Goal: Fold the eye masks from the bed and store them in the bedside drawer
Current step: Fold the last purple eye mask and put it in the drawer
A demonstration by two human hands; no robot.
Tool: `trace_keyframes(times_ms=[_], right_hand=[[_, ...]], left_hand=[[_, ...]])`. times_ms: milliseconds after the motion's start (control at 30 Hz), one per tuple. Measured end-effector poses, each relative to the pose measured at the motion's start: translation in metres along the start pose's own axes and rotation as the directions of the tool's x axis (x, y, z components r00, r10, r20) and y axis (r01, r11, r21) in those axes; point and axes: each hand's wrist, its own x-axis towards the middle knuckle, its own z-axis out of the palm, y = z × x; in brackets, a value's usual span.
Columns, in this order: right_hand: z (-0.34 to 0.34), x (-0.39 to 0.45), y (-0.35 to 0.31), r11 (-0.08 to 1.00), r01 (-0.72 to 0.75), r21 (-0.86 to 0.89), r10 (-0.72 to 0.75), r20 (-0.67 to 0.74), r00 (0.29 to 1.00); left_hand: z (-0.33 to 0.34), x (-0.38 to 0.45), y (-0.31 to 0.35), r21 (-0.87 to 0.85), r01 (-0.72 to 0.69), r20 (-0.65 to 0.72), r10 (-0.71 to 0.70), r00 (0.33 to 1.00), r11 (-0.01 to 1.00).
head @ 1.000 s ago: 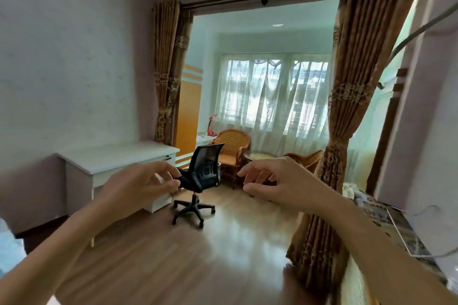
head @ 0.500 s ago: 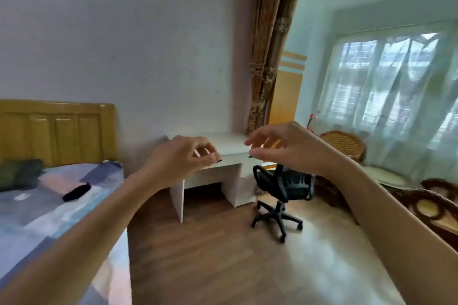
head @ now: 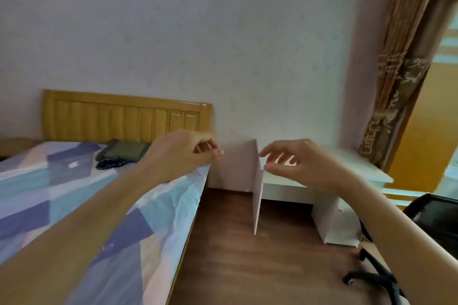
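Both hands hover empty above the bed [head: 81, 195] edge. The left hand [head: 183, 151] has fingers curled loosely together; the right hand [head: 302, 163] has fingers spread. A dark mask [head: 110, 164] lies near the pillow [head: 124, 152].

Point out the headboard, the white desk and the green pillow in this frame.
headboard [head: 119, 119]: head view, middle of its wooden panel.
white desk [head: 285, 188]: head view, front panel under the top.
green pillow [head: 124, 152]: head view, middle of its top.

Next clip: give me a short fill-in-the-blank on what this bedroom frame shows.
1. Both hands, left hand and right hand, hold ____.
2. The headboard is made of ____.
3. The dark green folded cloth lies on the ____.
4. The white desk stands to the ____ of the bed.

Missing words: nothing; wood; bed; right
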Motion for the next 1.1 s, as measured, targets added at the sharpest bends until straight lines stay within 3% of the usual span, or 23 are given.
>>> trace_keyframes(times_ms=[133, 400, 567, 833, 1100], right_hand=[[0.036, 0.045, 0.033, 0.990, 0.109, 0.088, -0.112, 0.031, 0.993], [0.079, 0.178, 0.096, 0.945, 0.288, 0.155, -0.304, 0.091, 0.948], [0.057, 0.264, 0.164, 0.963, 0.262, 0.066, -0.269, 0.133, 0.954], [0.075, 0.402, 0.286, 0.954, 0.291, -0.076, -0.285, 0.080, 0.955], [0.173, 0.569, 0.367, 0.864, 0.497, -0.078, -0.458, 0.289, 0.841]], left_hand=[[0.008, 0.009, -0.025, 0.125, 0.127, -0.016, -0.126, 0.992, 0.984], [0.048, 0.085, -0.100, 0.194, 0.334, -0.101, -0.320, 0.942, 0.922], [0.096, 0.195, -0.137, 0.165, 0.350, -0.111, -0.336, 0.935, 0.922], [0.226, 0.354, -0.201, 0.532, 0.330, -0.130, -0.310, 0.942, 0.780], [0.320, 0.434, -0.290, 0.489, 0.558, -0.181, -0.548, 0.817, 0.670]])
